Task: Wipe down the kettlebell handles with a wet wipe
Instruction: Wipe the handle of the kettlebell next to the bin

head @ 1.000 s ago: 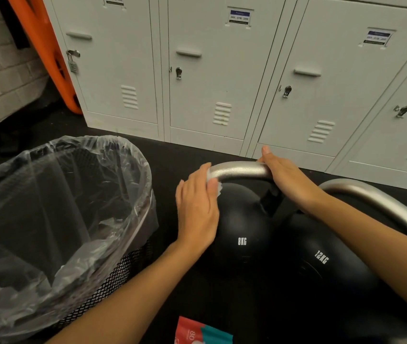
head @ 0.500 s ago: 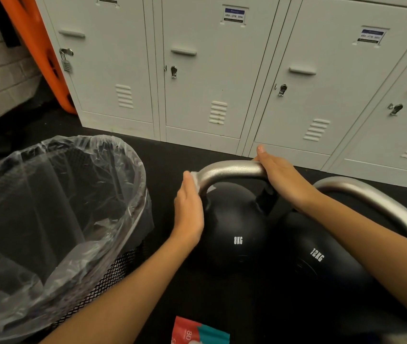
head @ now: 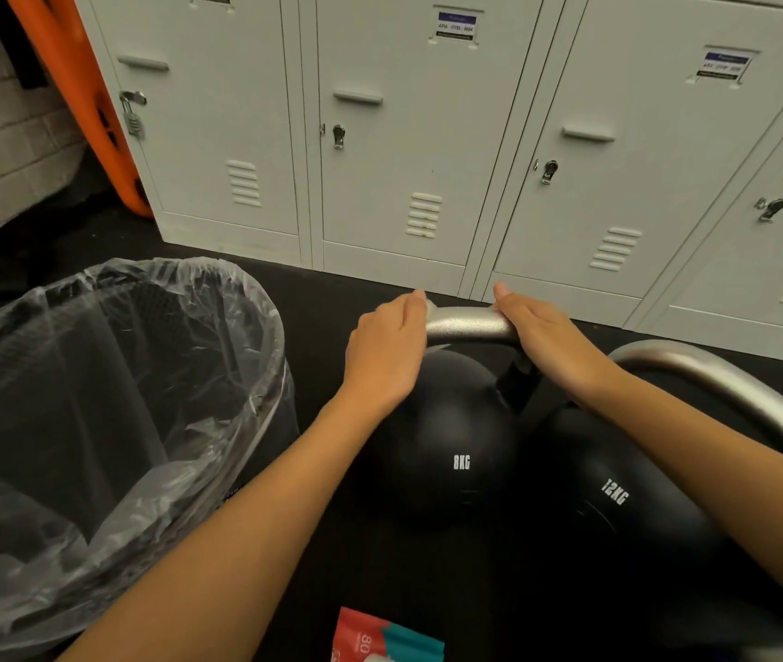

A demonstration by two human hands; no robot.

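A black kettlebell marked 8KG (head: 451,437) stands on the dark floor, its silver handle (head: 468,322) arching over the top. My left hand (head: 387,348) wraps the handle's left bend, with a sliver of white wet wipe (head: 430,305) showing under the fingers. My right hand (head: 549,336) grips the handle's right end. To the right stands a larger black kettlebell marked 12KG (head: 618,508) with its own silver handle (head: 733,398), touched by neither hand.
A mesh bin lined with a clear plastic bag (head: 107,408) stands at the left. A red and teal wipes packet (head: 382,637) lies at the bottom edge. Grey lockers (head: 403,136) run along the back; an orange board (head: 79,88) leans at the far left.
My left hand has slid from the side of the handle's left leg up over its top bend. The right hand has stayed on the handle's right end.
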